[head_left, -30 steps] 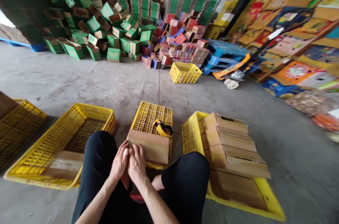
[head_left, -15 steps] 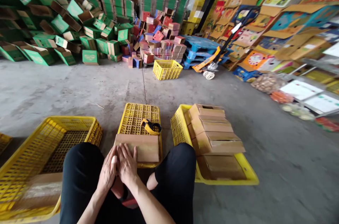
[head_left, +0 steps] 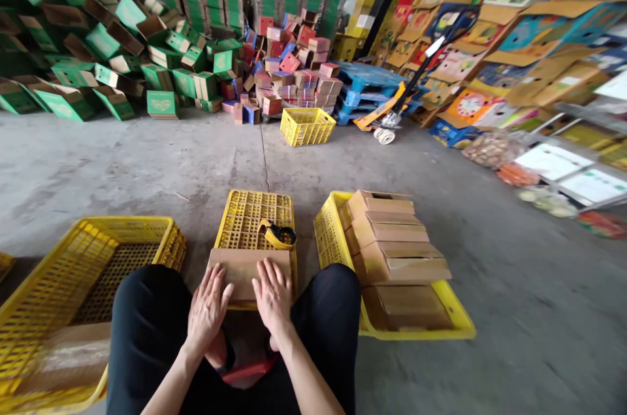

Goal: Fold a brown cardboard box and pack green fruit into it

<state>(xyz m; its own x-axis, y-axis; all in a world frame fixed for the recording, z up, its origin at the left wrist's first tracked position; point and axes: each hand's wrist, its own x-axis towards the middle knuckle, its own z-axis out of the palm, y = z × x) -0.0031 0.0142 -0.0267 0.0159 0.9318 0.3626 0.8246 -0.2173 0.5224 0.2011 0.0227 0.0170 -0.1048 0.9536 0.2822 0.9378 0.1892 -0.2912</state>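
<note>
A brown cardboard box [head_left: 245, 274] lies across the near part of an upturned yellow plastic crate [head_left: 240, 215] between my knees. My left hand [head_left: 208, 307] rests flat on the box's left end with its fingers stretched out. On the right part of the same box lies my right hand [head_left: 272, 294], also flat and open. Just beyond the box, a tape dispenser [head_left: 277, 234] in yellow and black sits on the crate. Neither hand grips anything.
At my right, a yellow crate [head_left: 463, 317] holds several cardboard boxes [head_left: 392, 225]. At my left, another yellow crate [head_left: 169, 232] holds one taped box [head_left: 73, 356]. Farther off are a small yellow crate [head_left: 307, 127], a pallet jack [head_left: 386, 117], blue pallets [head_left: 367, 82] and piled green cartons [head_left: 164, 103].
My right hand has slid rightward along the box, away from my left hand. The two were close together at the box's left end; now they are apart. The view has shifted slightly.
</note>
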